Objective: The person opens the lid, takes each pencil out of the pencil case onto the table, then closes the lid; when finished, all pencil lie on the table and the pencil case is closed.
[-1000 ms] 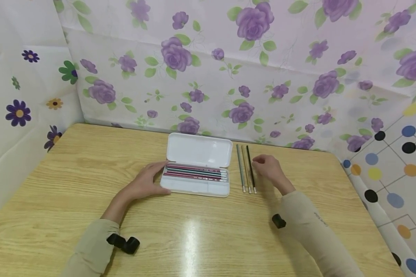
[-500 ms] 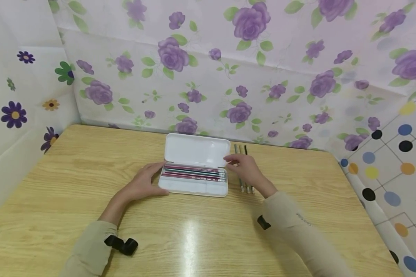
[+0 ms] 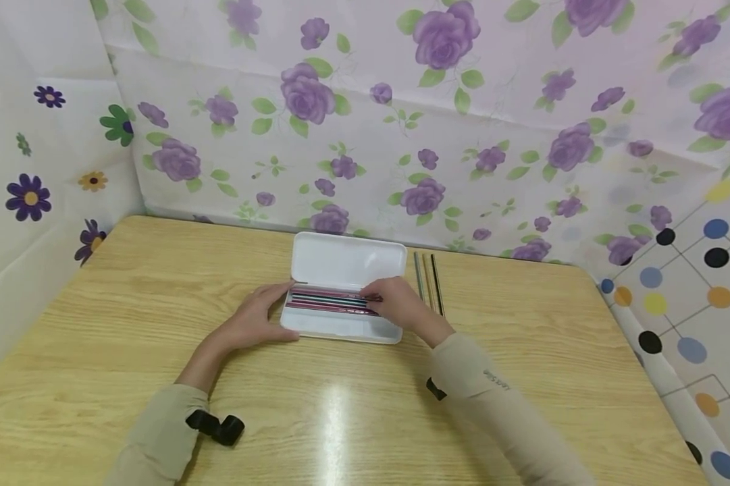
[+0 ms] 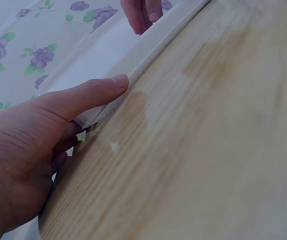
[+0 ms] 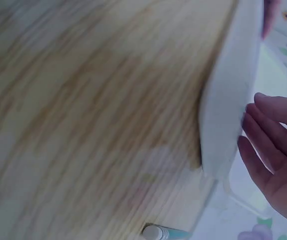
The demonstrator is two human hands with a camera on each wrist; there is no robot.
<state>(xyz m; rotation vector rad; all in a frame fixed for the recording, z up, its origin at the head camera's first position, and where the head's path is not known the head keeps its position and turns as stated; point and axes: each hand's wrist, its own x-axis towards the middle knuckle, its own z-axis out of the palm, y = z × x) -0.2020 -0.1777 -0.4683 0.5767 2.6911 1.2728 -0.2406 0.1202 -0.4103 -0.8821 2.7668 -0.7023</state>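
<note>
A white pencil case (image 3: 322,327) lies with its lid (image 3: 346,260) raised at the back. Several striped pencils (image 3: 325,301), dark red and green, lie side by side in it. My left hand (image 3: 256,324) holds the case's left end, thumb along the front wall and fingers behind, as the left wrist view also shows. Over the right part of the case, my right hand (image 3: 398,302) reaches down to the pencils and covers their eraser ends. In the right wrist view its thumb and fingers stand apart; no held pencil shows, and the case wall partly hides the fingertips.
Three more pencils lie to the right of the case: a blue-grey one (image 3: 419,273), a gold one (image 3: 428,278) and a black one (image 3: 436,277). The right forearm hides their lower ends. A flowered sheet (image 3: 365,135) hangs behind the wooden table (image 3: 267,418).
My right hand has moved left from beside the black pencil, across the loose pencils, to the pencils inside the case. The left hand keeps its hold on the case.
</note>
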